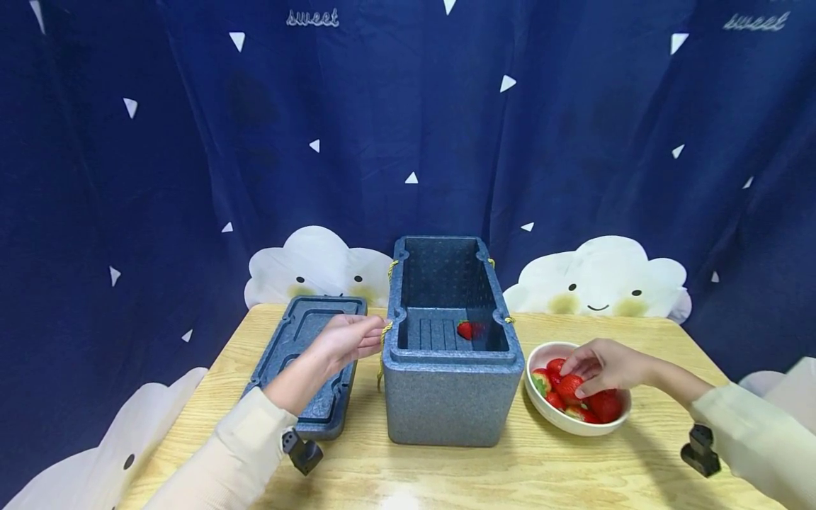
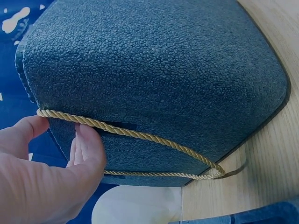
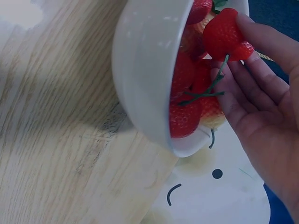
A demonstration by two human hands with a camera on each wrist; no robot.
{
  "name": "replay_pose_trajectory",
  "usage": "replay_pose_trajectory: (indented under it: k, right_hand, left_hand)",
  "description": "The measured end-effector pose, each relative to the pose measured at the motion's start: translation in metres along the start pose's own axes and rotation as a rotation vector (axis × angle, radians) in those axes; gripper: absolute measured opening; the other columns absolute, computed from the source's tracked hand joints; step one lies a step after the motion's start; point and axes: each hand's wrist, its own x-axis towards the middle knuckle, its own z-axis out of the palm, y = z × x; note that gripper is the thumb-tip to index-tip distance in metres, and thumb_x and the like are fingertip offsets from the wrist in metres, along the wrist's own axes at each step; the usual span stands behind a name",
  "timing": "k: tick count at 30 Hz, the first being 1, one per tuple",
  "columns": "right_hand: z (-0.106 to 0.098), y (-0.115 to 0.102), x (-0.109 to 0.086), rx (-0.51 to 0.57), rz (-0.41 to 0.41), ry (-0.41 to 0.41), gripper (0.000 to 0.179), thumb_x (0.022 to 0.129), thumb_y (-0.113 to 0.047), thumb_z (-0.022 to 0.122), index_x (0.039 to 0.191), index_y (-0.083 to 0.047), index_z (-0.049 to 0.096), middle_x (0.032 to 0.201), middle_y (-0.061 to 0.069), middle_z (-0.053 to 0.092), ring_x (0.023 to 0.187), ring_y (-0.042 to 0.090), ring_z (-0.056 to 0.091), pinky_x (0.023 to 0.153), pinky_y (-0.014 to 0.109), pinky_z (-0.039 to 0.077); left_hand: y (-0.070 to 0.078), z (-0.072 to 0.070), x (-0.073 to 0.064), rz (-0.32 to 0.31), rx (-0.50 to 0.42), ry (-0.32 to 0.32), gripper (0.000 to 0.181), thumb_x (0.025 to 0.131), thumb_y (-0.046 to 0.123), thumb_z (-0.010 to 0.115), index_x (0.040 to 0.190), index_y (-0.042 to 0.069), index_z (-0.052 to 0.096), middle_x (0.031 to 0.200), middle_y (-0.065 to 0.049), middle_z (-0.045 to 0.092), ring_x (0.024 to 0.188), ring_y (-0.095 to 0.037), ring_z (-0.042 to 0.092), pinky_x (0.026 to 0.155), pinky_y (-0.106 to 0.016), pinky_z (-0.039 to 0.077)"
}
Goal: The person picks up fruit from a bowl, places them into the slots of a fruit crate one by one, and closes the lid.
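In the head view, a blue-grey foam box [image 1: 446, 404] stands lidless on the table. One red strawberry [image 1: 465, 330] lies inside, on the ribbed floor. My left hand [image 1: 350, 338] is at the box's left rim. Its fingertips touch the side wall by the yellow rope [image 2: 154, 138], fingers fairly straight. To the right, my right hand [image 1: 602, 365] reaches down into a white bowl [image 1: 561, 419] of several strawberries. Thumb and fingers pinch a red strawberry [image 3: 224, 35] at the bowl's opening. A green stem [image 3: 217, 80] hangs close to those fingers.
The box's lid [image 1: 304, 368] lies flat on the wooden table [image 1: 357, 467], left of the box and under the left forearm. Behind the table hangs a dark blue curtain [image 1: 440, 92] with white clouds. A loop of the rope reaches the tabletop.
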Motion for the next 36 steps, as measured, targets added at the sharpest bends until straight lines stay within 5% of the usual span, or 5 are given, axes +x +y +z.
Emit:
replay_pose_trajectory:
  k: [14, 36]
  right_hand:
    - [-0.007, -0.009, 0.011, -0.019, 0.002, 0.076, 0.035, 0.08, -0.012, 0.076, 0.107, 0.007, 0.065, 0.1, 0.018, 0.071, 0.089, 0.007, 0.066, 0.078, 0.017, 0.056]
    - [-0.038, -0.035, 0.036, 0.013, -0.074, 0.196, 0.036, 0.081, -0.005, 0.074, 0.11, 0.011, 0.062, 0.099, 0.018, 0.072, 0.091, -0.003, 0.065, 0.078, 0.014, 0.057]
  left_hand:
    - [-0.001, 0.0, 0.002, -0.008, 0.004, 0.007, 0.046, 0.097, 0.017, 0.052, 0.135, -0.009, 0.045, 0.137, -0.025, 0.053, 0.125, -0.03, 0.055, 0.11, -0.043, 0.044]
    - [-0.002, 0.002, 0.001, 0.002, -0.004, 0.022, 0.046, 0.095, 0.016, 0.054, 0.132, -0.01, 0.046, 0.134, -0.026, 0.055, 0.112, -0.022, 0.061, 0.108, -0.042, 0.047]
